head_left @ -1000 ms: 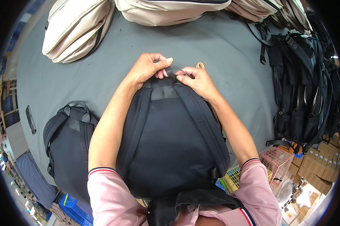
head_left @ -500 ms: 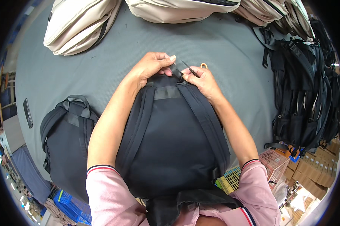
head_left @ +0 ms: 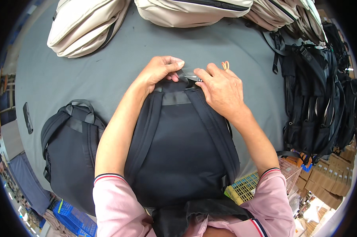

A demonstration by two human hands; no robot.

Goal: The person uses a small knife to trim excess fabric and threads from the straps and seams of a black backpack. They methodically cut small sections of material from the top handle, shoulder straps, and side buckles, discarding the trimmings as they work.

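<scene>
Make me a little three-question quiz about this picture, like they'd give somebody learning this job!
1. Pick one. What are the right fingers holding?
A) a spoon
B) scissors
C) a hammer

2. True or false? The left fingers hold the top loop of the big black backpack.

3. Fill in the gap: the smaller black backpack lies on the ____ side of the person's left forearm.

Key:
1. B: orange handle loops show above the hand, and a metal blade points toward the loop.
2. True.
3. Left.
</scene>
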